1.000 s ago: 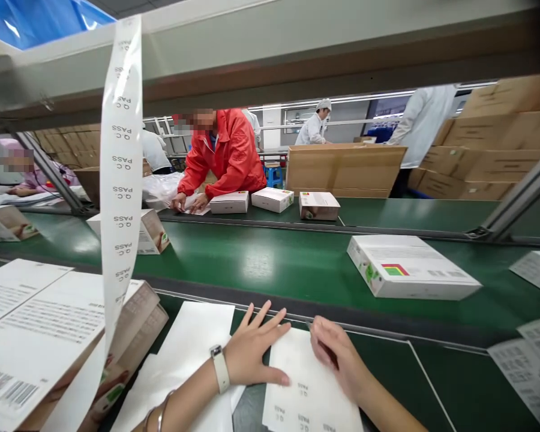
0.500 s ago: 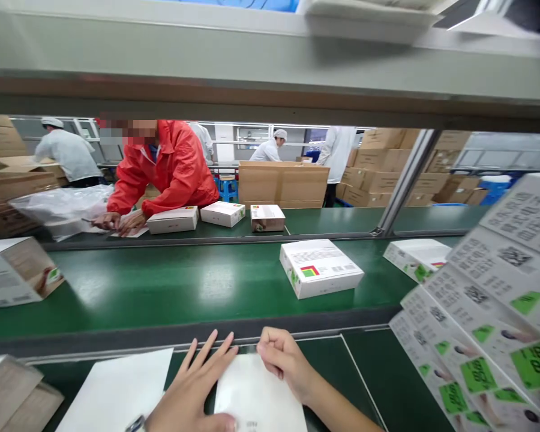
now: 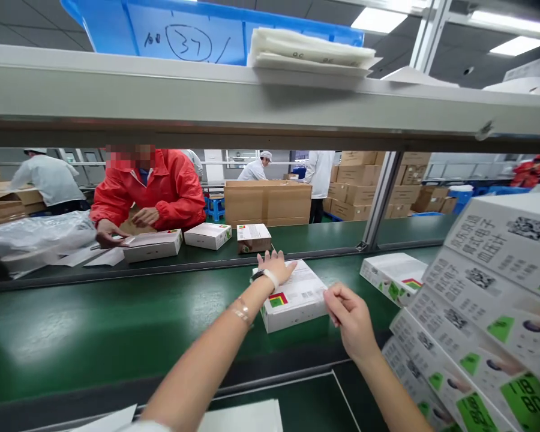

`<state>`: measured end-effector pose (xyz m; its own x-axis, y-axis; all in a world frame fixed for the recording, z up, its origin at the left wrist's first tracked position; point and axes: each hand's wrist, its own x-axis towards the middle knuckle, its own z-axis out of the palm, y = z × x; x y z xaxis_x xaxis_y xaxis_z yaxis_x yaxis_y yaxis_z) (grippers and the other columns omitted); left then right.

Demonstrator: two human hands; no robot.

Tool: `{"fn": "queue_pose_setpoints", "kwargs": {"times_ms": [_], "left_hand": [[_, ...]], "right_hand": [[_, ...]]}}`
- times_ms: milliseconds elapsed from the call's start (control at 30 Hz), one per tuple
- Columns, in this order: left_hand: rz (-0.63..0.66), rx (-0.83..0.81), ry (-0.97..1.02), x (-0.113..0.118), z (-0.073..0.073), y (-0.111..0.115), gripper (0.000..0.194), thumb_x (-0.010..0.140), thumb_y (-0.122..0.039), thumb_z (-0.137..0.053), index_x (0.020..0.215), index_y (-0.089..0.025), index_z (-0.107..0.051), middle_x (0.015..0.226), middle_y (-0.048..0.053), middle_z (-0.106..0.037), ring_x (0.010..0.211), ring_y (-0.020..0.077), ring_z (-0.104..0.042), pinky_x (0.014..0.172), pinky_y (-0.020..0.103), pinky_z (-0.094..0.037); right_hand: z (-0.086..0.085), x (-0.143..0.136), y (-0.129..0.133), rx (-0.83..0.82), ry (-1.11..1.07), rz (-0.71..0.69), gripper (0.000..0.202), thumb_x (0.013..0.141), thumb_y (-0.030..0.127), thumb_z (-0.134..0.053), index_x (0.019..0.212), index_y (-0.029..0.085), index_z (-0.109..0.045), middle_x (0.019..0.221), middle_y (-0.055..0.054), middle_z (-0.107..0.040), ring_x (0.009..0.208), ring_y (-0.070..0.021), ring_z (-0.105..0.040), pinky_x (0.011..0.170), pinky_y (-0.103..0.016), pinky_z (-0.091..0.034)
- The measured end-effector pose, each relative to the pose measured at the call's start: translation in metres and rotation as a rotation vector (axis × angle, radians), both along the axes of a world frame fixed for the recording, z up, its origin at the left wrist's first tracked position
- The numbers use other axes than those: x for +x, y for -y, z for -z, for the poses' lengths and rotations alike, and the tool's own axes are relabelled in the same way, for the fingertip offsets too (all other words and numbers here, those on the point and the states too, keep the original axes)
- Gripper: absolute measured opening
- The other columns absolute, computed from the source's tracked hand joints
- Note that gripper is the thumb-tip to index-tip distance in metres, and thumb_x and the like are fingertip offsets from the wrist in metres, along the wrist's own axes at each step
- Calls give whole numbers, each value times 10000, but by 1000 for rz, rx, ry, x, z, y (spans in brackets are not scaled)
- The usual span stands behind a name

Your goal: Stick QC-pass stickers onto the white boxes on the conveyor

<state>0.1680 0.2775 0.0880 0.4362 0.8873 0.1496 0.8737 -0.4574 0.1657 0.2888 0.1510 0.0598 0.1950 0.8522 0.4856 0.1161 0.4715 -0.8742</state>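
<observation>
A white box [image 3: 292,303] with a red, yellow and green corner print lies flat on the green belt [image 3: 162,324]. Over its far left part reaches my left hand [image 3: 273,267], fingers spread, with a watch and a pale band at the wrist. My right hand [image 3: 348,315] is at the box's right edge, its fingers curled in a pinch; whatever lies between the fingertips is too small to make out. On the near work surface lies a white sheet [image 3: 247,417], partly cut off by the frame's bottom edge.
Stacked printed boxes [image 3: 490,324] rise at the right. Another white box [image 3: 393,276] sits on the belt before them. Across the belt, a person in red [image 3: 175,186] handles a box [image 3: 153,245]. A metal shelf [image 3: 207,102] spans overhead, with a post [image 3: 380,204] below.
Both my hands have left the white sheet and moved forward to the box on the belt. The view has tilted up. The person in red now touches a box.
</observation>
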Motion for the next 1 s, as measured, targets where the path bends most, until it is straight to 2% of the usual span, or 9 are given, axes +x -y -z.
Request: {"fn": "queue_pose_setpoints", "kwargs": {"times_ms": [67,167,300,367,467,633,767,1000], "left_hand": [[8,-56,-23,17,14,-22,660,825,-563,-202,1240,-74,-357,1254,198,-400,1150,360,-334,900,539,-217],[69,-86,-43,15,38,-25,631,804,-594,-224,1216,-146,-392,1217,152,-448,1113,325,-387,893,484,-251],[120,-71,-38,-7,55,-6,686,797,-625,-175,1279,-153,-300,1261,156,-392,1148,330,-338,922,483,-198],[143,-70,-29,-19,56,3,704,800,-627,-153,1322,-159,-215,1336,154,-286,1207,345,-240,944,506,-134],[216,-101,-19,-38,53,14,678,807,-625,-132,1343,-211,-161,1401,86,-156,1262,314,-106,977,487,-81],[321,-185,21,-78,49,43,580,856,-549,-38,1348,-256,-123,1404,-15,-139,1283,183,-73,1023,377,-83],[326,-195,51,-100,48,60,558,855,-562,-113,1339,-288,-150,1403,-37,-122,1285,182,-52,1028,390,-49],[272,-154,30,-114,49,65,582,841,-583,-157,1335,-276,-181,1400,-22,-136,1282,190,-85,1027,401,-59]], "right_hand": [[-1,11,-2,-1,-1,68,317,777,408,-500,569,193,-393,445,62,-315,402,-71,-281,394,-221,-193],[-3,19,-5,-31,73,86,328,764,419,-506,558,188,-396,451,60,-310,414,-71,-283,398,-220,-203],[-5,16,-13,-201,349,-139,326,725,421,-540,564,183,-387,476,60,-332,446,-73,-297,424,-212,-218],[-1,13,-19,-259,493,-221,325,712,405,-555,563,183,-372,483,64,-327,458,-73,-295,438,-208,-219],[9,9,-28,-257,663,-221,331,707,395,-555,545,181,-360,485,67,-321,464,-73,-292,444,-203,-216],[21,0,-36,-247,855,-221,311,696,407,-552,545,176,-407,497,56,-393,476,-80,-345,450,-196,-230],[20,-11,-40,-235,930,-222,280,678,382,-570,549,177,-431,522,44,-453,488,-87,-385,451,-197,-232],[20,-30,-44,-195,1027,-193,278,700,397,-544,559,183,-438,536,33,-499,488,-93,-403,458,-201,-224]]}}
